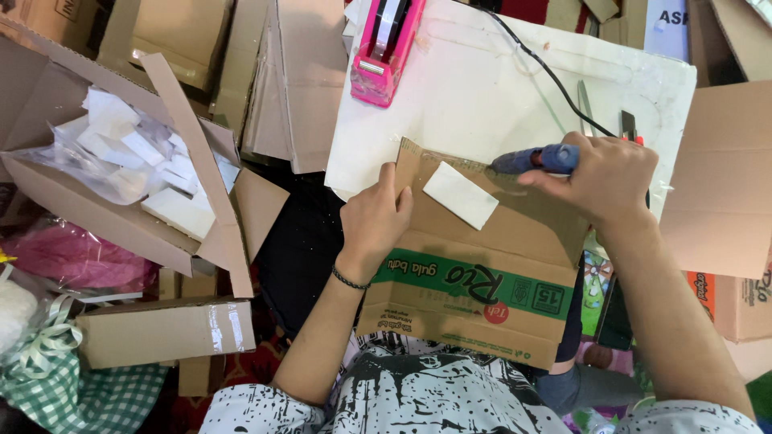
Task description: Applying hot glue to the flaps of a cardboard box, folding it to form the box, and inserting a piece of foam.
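glue gun [537, 159] blue | tape dispenser [383, 50] pink | cardboard sheet [482, 273] brown, green band | cloth [72, 394] green-checked

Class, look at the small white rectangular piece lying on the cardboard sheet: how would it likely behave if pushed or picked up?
The white piece looks flat and thin, so it is probably light and would slide, not roll, across the cardboard sheet. Its straight, unbent edges suggest it is fairly stiff. The left hand presses only the cardboard, so the piece seems free to shift.
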